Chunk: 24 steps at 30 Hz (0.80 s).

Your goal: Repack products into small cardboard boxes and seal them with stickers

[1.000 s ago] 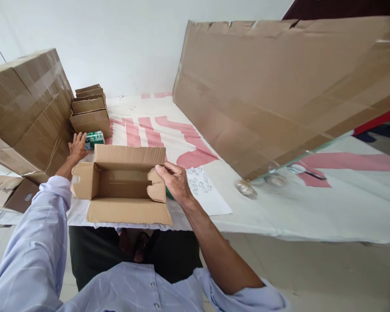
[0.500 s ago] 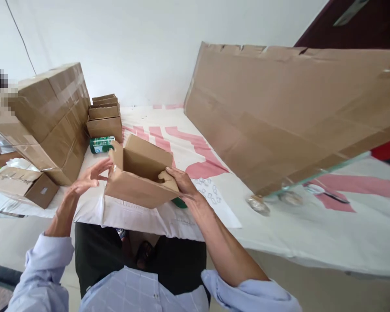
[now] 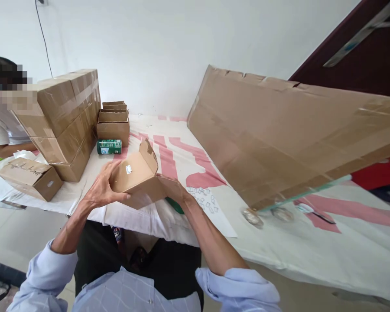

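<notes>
A small brown cardboard box [image 3: 143, 190] is tilted between my hands, just over the table's front edge. It has a small white label, and a torn-edged flap stands up at its far right. My left hand [image 3: 102, 184] grips the box's left end, thumb along the near side. My right hand [image 3: 174, 189] is on the right end; its fingertips are hidden behind the cardboard. Under my right wrist, part of a green object [image 3: 175, 205] shows. Beyond the box a green can [image 3: 109, 147] lies on its side. A printed paper sheet [image 3: 219, 216] is on the table to the right.
Taped cartons [image 3: 68, 117] are stacked at the left, with a smaller box [image 3: 32, 177] before them. Open boxes [image 3: 113, 128] stand behind the can. A large cardboard panel [image 3: 279, 134] leans at the right near a magnifying glass [image 3: 315, 213]. Another person [image 3: 6, 125] sits far left.
The box has been turned, so its opening no longer faces me and a labelled side shows. My left hand has closed onto its left end. The view has shifted slightly.
</notes>
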Tool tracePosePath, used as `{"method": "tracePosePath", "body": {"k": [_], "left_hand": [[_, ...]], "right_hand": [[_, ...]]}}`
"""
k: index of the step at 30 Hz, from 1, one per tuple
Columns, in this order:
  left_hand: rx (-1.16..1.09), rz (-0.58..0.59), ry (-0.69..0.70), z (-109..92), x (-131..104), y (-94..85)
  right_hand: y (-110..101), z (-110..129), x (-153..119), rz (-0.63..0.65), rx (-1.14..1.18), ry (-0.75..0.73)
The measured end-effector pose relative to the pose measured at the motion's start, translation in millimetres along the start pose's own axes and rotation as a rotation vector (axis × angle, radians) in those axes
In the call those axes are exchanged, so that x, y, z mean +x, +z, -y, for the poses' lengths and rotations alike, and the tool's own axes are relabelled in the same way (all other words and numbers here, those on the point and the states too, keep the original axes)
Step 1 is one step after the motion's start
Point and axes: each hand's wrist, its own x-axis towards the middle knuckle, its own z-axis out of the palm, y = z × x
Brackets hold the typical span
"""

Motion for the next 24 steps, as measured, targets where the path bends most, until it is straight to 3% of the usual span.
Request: {"method": "tracePosePath", "body": {"k": [3, 5, 6, 7, 10, 13, 17, 24], "left_hand": [[0.141, -0.047, 0.033, -7, -7, -4.8], [0.230, -0.052, 0.043, -12, -11, -3.2], [0.271, -0.048, 0.047, -14, -13, -0.7], [0.309, -0.040, 0.051, -16, -14, 2.5], [0.389, -0.020, 0.066, -21, -16, 14.1], [0.422, -0.020, 0.085, -23, -19, 23.5], [0.442, -0.019, 0.118, -25, -21, 29.7], [0.483, 0.024, 0.116, -33, -20, 32.1]], "right_hand": [[-7, 25, 3, -0.210, 0.031, -0.025], [-9, 55, -10, -0.444, -0.022, -0.233], [-8, 72, -21, -0.514, -0.086, -0.405], [-6, 89, -33, -0.500, -0.166, -0.584], [7, 128, -63, -0.119, -0.461, -0.943], [16, 139, -66, 0.155, -0.730, -0.963], [15, 132, -50, 0.231, -0.890, -0.883], [16, 128, -41, 0.373, -0.832, -0.931]]}}
